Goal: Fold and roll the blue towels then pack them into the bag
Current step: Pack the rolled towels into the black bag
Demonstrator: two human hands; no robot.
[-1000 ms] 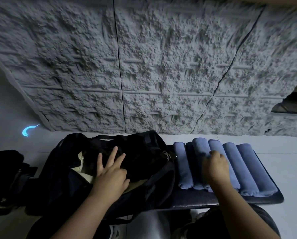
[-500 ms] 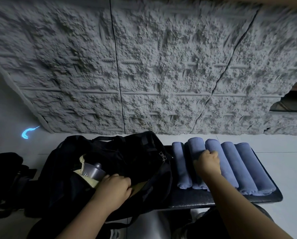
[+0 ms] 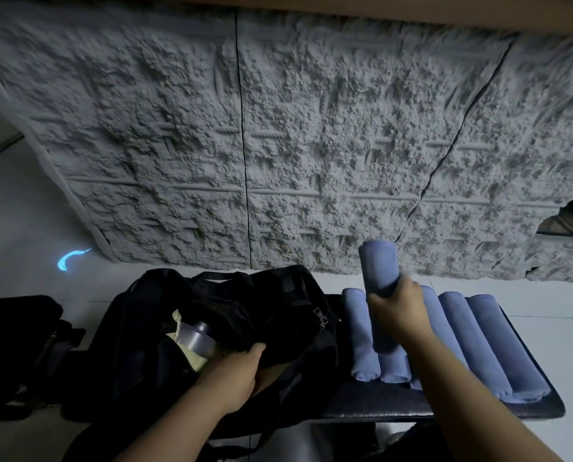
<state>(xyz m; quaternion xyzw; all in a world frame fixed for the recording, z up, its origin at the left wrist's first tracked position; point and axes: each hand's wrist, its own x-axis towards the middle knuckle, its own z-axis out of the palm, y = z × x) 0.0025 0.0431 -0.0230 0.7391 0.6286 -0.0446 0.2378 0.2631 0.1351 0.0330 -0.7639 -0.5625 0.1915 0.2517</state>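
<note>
Right hand [image 3: 399,311], right of centre, is gripping one rolled blue towel [image 3: 378,270] upright above the other rolled towels [image 3: 458,335] lying in a row on the dark bench [image 3: 445,406]. Left hand [image 3: 236,375], lower centre, is clutching the open black bag [image 3: 231,315]'s fabric edge, beside a grey bottle [image 3: 196,338] inside.

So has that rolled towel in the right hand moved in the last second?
Yes. The towel has been lifted off the row on the bench and now stands upright against the wall, in the right hand.

bag [image 3: 231,315] left of rolled towels [image 3: 471,341] on bench [image 3: 395,403], bottle [image 3: 196,336] in bag, wall [image 3: 278,145] behind
</note>
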